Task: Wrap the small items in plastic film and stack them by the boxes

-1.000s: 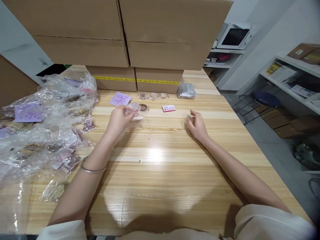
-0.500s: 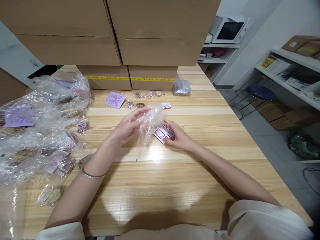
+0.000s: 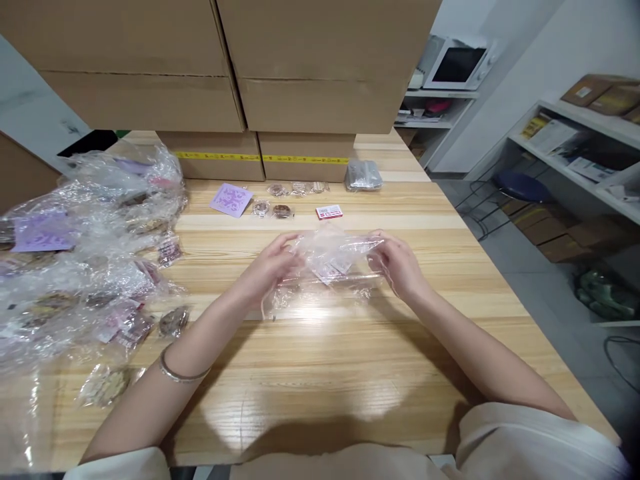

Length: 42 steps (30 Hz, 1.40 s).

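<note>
A clear plastic bag (image 3: 345,248) is stretched between my two hands above the middle of the wooden table. My left hand (image 3: 280,265) grips its left side, the fingers slightly blurred. On the right side, my right hand (image 3: 397,263) has its fingers closed on the plastic. Red-and-white printed packets (image 3: 331,269) show through the film; whether they lie inside the bag or under it I cannot tell. Beyond the bag lies a small red-and-white box (image 3: 329,212). Wrapped brown pieces (image 3: 283,211) and a purple patterned card (image 3: 231,200) rest behind my left hand.
A heap of clear bags with mixed contents (image 3: 100,267) covers the table's left side. Cardboard boxes (image 3: 310,100) are stacked along the back. A grey plastic-wrapped stack (image 3: 363,175) stands near them. Shelves and a blue stool (image 3: 523,187) are off to the right.
My right hand has let go of the red-and-white packets, moved right and taken the bag's right side. The bunched bag is now spread wide between both hands.
</note>
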Each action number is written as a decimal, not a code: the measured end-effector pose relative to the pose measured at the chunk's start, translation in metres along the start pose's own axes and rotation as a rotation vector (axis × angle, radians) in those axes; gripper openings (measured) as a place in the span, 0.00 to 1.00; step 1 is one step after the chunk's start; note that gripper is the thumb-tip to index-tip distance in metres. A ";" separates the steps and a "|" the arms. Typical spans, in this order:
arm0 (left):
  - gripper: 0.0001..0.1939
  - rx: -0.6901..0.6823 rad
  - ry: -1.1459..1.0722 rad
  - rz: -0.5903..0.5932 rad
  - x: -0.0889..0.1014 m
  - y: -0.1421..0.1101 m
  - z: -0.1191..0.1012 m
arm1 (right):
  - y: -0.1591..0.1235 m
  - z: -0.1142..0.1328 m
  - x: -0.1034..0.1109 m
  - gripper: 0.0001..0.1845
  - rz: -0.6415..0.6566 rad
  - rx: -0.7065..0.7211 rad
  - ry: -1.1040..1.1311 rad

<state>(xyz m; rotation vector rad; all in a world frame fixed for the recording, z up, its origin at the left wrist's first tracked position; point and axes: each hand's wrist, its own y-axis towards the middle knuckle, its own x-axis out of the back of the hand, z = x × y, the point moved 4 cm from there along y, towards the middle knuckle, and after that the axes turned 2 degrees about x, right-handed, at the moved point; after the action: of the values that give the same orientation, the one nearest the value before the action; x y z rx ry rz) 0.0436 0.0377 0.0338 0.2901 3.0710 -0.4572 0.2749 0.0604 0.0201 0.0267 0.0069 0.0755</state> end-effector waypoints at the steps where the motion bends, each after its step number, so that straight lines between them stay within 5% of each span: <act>1: 0.28 0.023 0.025 -0.015 -0.002 -0.002 0.005 | -0.003 0.001 0.001 0.15 -0.001 -0.003 -0.031; 5: 0.18 0.082 0.053 0.011 -0.008 -0.012 0.026 | -0.020 -0.004 0.004 0.31 0.003 -0.061 -0.189; 8: 0.21 0.082 -0.039 -0.037 0.001 -0.019 0.037 | -0.032 -0.017 0.012 0.36 0.079 -0.200 -0.251; 11: 0.25 0.117 -0.107 -0.136 0.016 -0.021 0.043 | -0.046 -0.032 0.019 0.35 0.369 -0.355 -0.311; 14: 0.19 0.088 -0.274 -0.151 0.026 -0.018 0.039 | -0.058 -0.040 0.020 0.33 0.635 -0.308 -0.352; 18: 0.22 -0.113 -0.381 -0.103 0.022 -0.014 0.030 | -0.063 -0.043 0.020 0.33 0.417 -0.157 -0.375; 21: 0.27 -0.050 -0.204 -0.115 0.008 -0.014 0.040 | -0.065 -0.046 0.013 0.32 0.284 -0.102 -0.335; 24: 0.34 0.082 -0.008 -0.052 -0.013 -0.017 0.055 | -0.068 -0.046 -0.002 0.29 0.294 -0.025 -0.269; 27: 0.37 0.021 0.069 0.065 -0.033 -0.023 0.056 | -0.074 -0.048 -0.018 0.27 0.374 -0.018 -0.174; 30: 0.26 -0.020 0.129 0.103 -0.034 -0.026 0.052 | -0.080 -0.050 -0.027 0.27 0.438 -0.069 -0.116; 33: 0.18 0.056 0.072 -0.013 -0.004 -0.020 0.047 | -0.079 -0.053 -0.017 0.29 0.366 -0.139 -0.115; 36: 0.13 0.092 0.043 -0.111 0.049 -0.004 0.039 | -0.070 -0.060 0.011 0.30 0.180 -0.207 -0.160; 39: 0.10 0.037 0.218 -0.221 0.104 0.013 0.030 | -0.056 -0.068 0.037 0.33 0.239 -0.214 -0.077; 42: 0.29 -0.082 0.378 -0.498 0.137 0.015 0.019 | -0.033 -0.069 0.057 0.41 0.289 -0.099 -0.104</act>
<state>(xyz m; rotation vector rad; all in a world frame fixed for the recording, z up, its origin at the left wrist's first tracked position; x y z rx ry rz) -0.0886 0.0713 0.0045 -0.4578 3.5098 -0.3092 0.3339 0.0339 -0.0503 -0.0673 -0.1048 0.3634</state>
